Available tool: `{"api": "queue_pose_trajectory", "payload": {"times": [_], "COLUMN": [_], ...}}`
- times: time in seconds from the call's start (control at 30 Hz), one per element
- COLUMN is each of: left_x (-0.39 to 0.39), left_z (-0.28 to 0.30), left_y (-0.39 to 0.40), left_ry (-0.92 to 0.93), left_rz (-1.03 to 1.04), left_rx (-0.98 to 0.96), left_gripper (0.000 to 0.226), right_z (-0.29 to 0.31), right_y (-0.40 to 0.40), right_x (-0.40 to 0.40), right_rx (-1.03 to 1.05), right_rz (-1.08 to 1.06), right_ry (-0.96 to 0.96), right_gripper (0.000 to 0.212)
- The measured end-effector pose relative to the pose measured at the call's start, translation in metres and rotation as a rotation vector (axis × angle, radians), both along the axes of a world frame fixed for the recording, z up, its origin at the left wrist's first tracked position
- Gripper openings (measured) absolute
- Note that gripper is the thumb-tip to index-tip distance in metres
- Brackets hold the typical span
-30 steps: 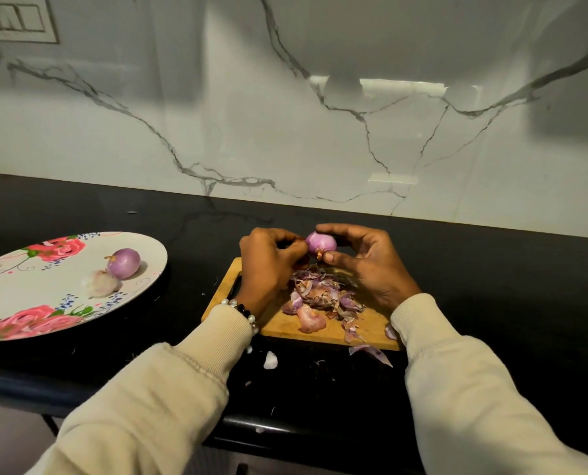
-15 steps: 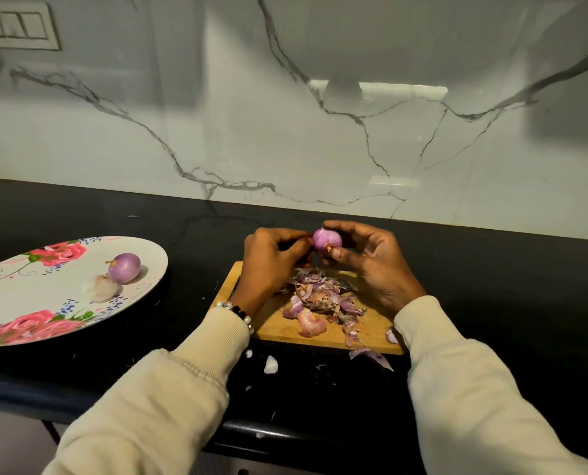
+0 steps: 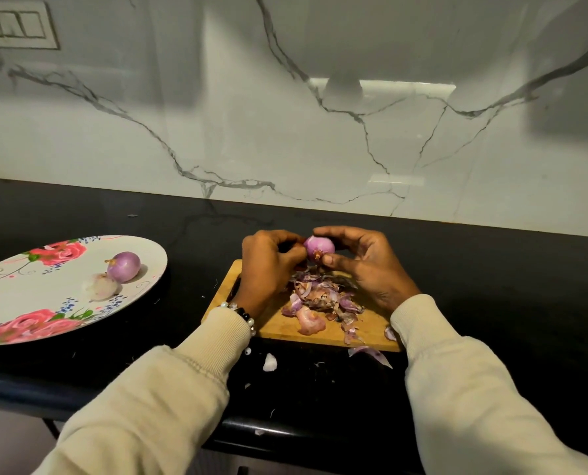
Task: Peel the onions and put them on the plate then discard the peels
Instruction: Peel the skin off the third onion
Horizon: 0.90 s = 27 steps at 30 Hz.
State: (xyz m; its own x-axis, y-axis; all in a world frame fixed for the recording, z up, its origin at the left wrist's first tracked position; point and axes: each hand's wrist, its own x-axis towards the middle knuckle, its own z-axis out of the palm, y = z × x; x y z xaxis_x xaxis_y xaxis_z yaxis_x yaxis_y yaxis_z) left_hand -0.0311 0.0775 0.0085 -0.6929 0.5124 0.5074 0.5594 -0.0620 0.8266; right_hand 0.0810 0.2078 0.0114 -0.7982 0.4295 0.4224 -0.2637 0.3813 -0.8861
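A small purple onion (image 3: 319,247) is held just above the wooden cutting board (image 3: 278,325). My right hand (image 3: 368,265) grips it between thumb and fingers. My left hand (image 3: 270,265) is curled beside it, fingertips pinching at the onion's left side. A heap of purple peels (image 3: 323,298) lies on the board under both hands. To the left, a floral plate (image 3: 18,299) carries one peeled purple onion (image 3: 124,266) and a paler peeled one (image 3: 101,285).
The black countertop (image 3: 491,286) runs to a marble wall behind. Loose peel scraps (image 3: 369,354) and a white bit (image 3: 269,362) lie in front of the board near the counter's front edge. A dark knife handle (image 3: 235,286) peeks out left of my left hand.
Both hands with the onion have shifted slightly, and the onion has turned a little between my fingers. The plate and its onions have not moved.
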Motion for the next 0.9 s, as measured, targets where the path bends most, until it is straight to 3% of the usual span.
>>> {"api": "queue_pose_trajectory", "payload": {"times": [0.17,0.37,0.6,0.9], "left_x": [0.001,0.001,0.001,0.000], "left_z": [-0.001,0.006,0.006,0.008], "left_y": [0.003,0.004,0.002,0.001], "left_ry": [-0.290,-0.737,-0.533,-0.539], "left_rz": [-0.006,-0.224,-0.315,-0.199], "left_rx": [0.097,0.175,0.124,0.120], "left_gripper": [0.016,0.019,0.022,0.013], "right_z": [-0.001,-0.001,0.000,0.002], "right_y": [-0.001,0.001,0.005,0.000], "right_x": [-0.003,-0.003,-0.002,0.001], "right_rx": [-0.038,-0.115,-0.214,-0.243], "right_rz": [0.010,0.025,0.035,0.121], "right_ry": [0.021,0.070,0.101,0.119], "right_gripper": [0.040,0.041,0.039,0.039]}}
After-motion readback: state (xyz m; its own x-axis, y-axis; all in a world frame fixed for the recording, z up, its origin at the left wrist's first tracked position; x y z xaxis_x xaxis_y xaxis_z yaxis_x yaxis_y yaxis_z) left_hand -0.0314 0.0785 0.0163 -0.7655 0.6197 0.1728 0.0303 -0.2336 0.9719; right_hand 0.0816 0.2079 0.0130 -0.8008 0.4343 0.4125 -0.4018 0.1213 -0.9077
